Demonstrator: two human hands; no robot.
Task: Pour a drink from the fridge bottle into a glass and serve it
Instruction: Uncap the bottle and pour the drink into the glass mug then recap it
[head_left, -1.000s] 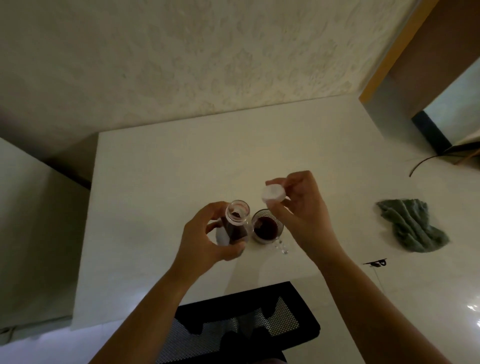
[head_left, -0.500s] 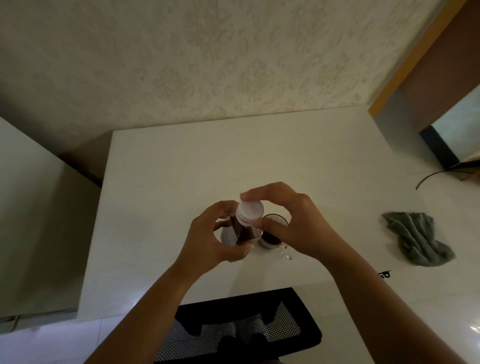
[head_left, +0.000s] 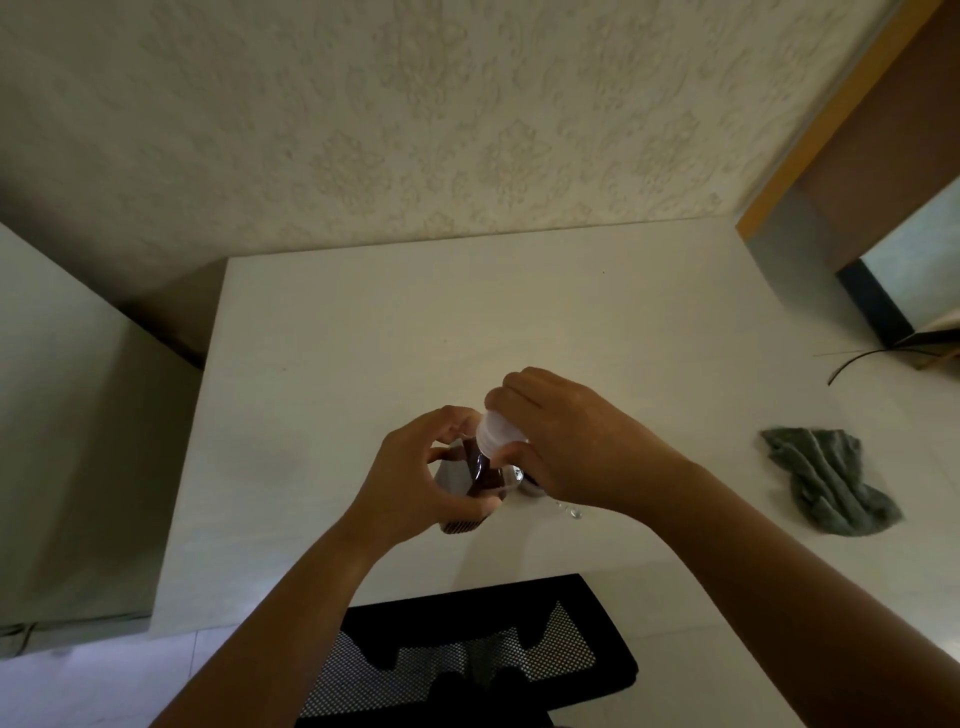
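Note:
A clear bottle (head_left: 475, 475) of dark red drink stands on the white table (head_left: 415, 322) near its front edge. My left hand (head_left: 421, 478) is wrapped around the bottle's body. My right hand (head_left: 566, 441) grips the white cap (head_left: 496, 434), which sits on the bottle's neck. The glass with dark drink is just right of the bottle, almost wholly hidden behind my right hand; only a sliver of its rim (head_left: 519, 475) shows.
A crumpled grey-green cloth (head_left: 826, 486) lies on the table at the right. A black mesh chair (head_left: 467, 654) is tucked under the front edge. A few drops of water (head_left: 571, 512) lie by the glass. A patterned wall stands behind the table.
My right hand has brought the white cap from above the glass onto the bottle's neck and now covers the glass. My left hand has kept its hold on the bottle.

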